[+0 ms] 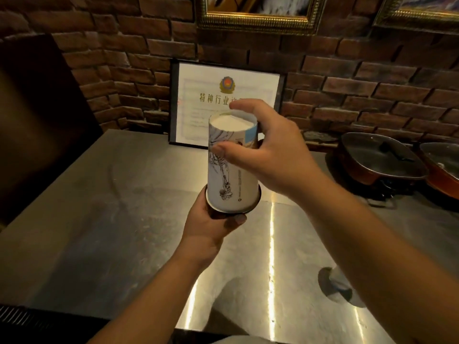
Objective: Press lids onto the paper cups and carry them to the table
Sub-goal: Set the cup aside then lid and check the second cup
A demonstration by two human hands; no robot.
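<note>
A paper cup (232, 167) is held upside down above the middle of the metal bench (99, 194); its white bottom faces up and its wide mouth sits down in a dark lid (255, 203). The left hand (211, 219) holds this lid from below, and its grip is closed around the lid edge, with a fingertip showing at the front under the cup. The right hand (263, 155) is at the upper part of the cup; the thumb lies on the cup wall, the other fingers curve over the raised bottom, and this grip is half open; I cannot tell if those fingers touch the cup. The cup is white with a drawn picture and a blue patch near its top right. Behind the cup a framed certificate (223, 95) leans on the brick wall (372, 95); to the right of the cup, two pans (380, 157) with glass covers stand at the far side of the bench. Nearer than the cup and to its right, partly hidden by the right forearm, a second cup (335, 286) lies on the bench; it is blurred. Above the certificate, gold picture frames (258, 21) hang on the wall.
</note>
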